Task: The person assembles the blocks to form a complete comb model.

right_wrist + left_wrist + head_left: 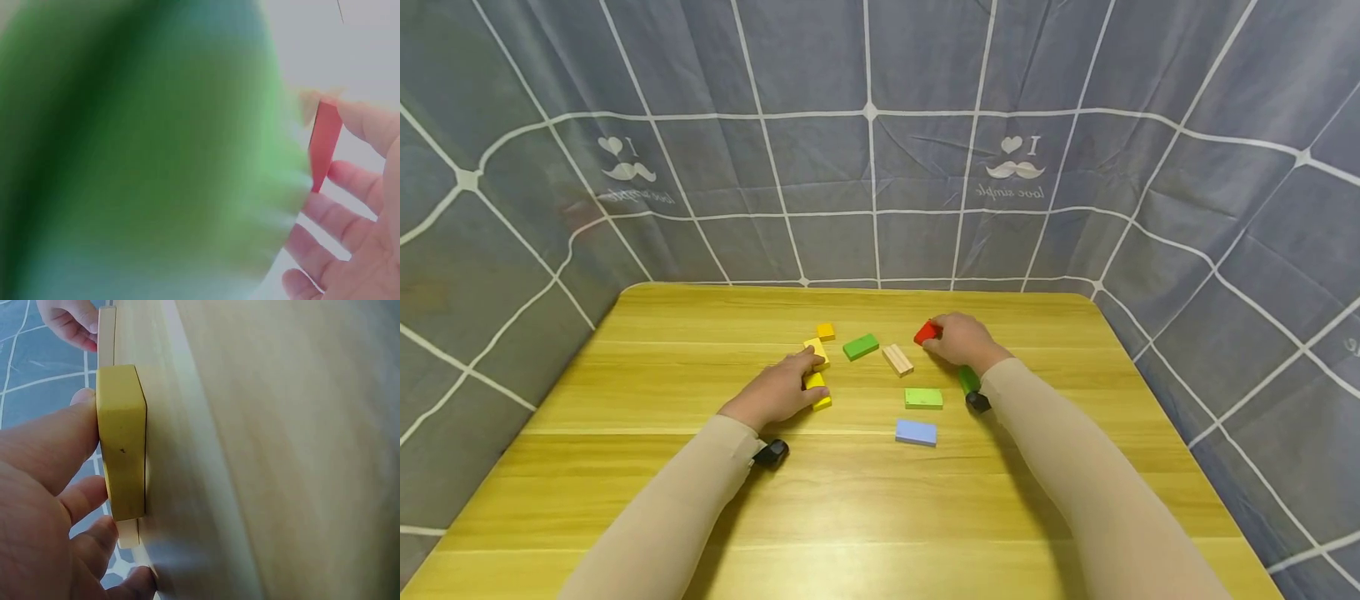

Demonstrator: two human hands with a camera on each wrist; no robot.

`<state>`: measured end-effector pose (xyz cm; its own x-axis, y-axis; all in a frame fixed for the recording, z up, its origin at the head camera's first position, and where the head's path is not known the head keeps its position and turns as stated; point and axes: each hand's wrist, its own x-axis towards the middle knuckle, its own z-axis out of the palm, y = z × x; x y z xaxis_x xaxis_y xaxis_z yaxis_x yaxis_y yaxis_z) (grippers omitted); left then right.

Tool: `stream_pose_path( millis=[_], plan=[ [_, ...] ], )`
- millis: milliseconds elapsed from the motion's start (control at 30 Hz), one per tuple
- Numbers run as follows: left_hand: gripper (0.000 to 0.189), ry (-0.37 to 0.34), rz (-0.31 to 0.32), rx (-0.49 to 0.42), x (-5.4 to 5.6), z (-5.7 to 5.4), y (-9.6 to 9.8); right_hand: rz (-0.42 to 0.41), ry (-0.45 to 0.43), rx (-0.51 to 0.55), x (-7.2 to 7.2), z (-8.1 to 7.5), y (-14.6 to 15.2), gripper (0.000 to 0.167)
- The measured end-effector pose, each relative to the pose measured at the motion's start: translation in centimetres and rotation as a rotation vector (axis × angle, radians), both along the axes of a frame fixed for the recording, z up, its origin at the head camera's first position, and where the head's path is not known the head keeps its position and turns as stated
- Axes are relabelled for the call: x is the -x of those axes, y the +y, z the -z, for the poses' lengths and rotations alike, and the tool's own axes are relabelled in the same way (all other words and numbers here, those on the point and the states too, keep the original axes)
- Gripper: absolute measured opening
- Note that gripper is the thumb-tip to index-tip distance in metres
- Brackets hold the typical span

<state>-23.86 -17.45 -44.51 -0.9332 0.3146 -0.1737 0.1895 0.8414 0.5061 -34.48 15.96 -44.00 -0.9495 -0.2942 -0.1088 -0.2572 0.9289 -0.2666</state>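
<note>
My left hand (pixel 780 387) lies over two blocks, a yellow block (pixel 817 400) by the thumb and a pale yellow block (pixel 815 346) under the fingertips. From the left wrist, the yellow block (pixel 123 444) stays on the table while the loosely bent fingers touch its upper side. Farther right, a red block (pixel 926 332) is pinched between the thumb and fingers of my right hand (pixel 964 340). The right wrist view shows the red block (pixel 325 140) at the fingertips, with a large blurred green block (pixel 162 150) covering much of the picture.
Between the hands lie a green block (pixel 861 347), a plain wooden block (pixel 898 360), a light green block (pixel 923 398) and a blue block (pixel 916 432). An orange block (pixel 826 332) sits farther back. Another green block (pixel 967 379) is partly hidden by the right wrist. A grey curtain (pixel 820 167) surrounds the table.
</note>
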Motion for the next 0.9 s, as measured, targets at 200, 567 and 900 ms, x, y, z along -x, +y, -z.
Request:
stream_pose_path(
  millis=[200, 567, 900],
  plan=[
    [0.066, -0.002, -0.003, -0.001, 0.0, 0.0, 0.1, -0.012, -0.052, 0.048, 1.0, 0.0, 0.0, 0.063],
    [0.065, -0.004, -0.007, -0.003, 0.0, 0.0, 0.2, -0.058, -0.120, 0.125, 2.0, 0.0, -0.1, 0.065],
    [0.064, -0.001, -0.010, -0.001, -0.1, 0.2, 0.2, -0.138, -0.133, 0.097, 2.8, 0.0, -0.7, 0.063]
  ],
)
